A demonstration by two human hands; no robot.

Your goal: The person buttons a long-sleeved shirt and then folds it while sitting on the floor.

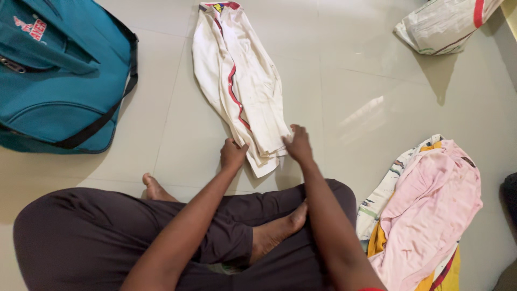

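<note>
The person sits cross-legged on a pale tiled floor (pixel 344 86), in dark trousers, with both bare feet showing. In front of the knees lies a white shirt (pixel 239 81) with red trim, folded lengthwise into a long strip that runs away from the person, its collar at the far end.

The left hand (pixel 232 154) is at the near left corner of the shirt; its fingers are curled closed and seem to pinch the edge of the cloth, though the grip itself is partly hidden by the hand. The right hand (pixel 299 144) rests on the near right edge of the shirt, with fingers bent and pressing down on the cloth, and the thumb pointing toward the shirt.

To the far left stands a teal bag (pixel 54 70) with a black strap. On the right, beside the knee, lies a pile of clothes (pixel 431 210) with a pink garment on top. At the top right corner there is a pale printed sack (pixel 447 24).
</note>
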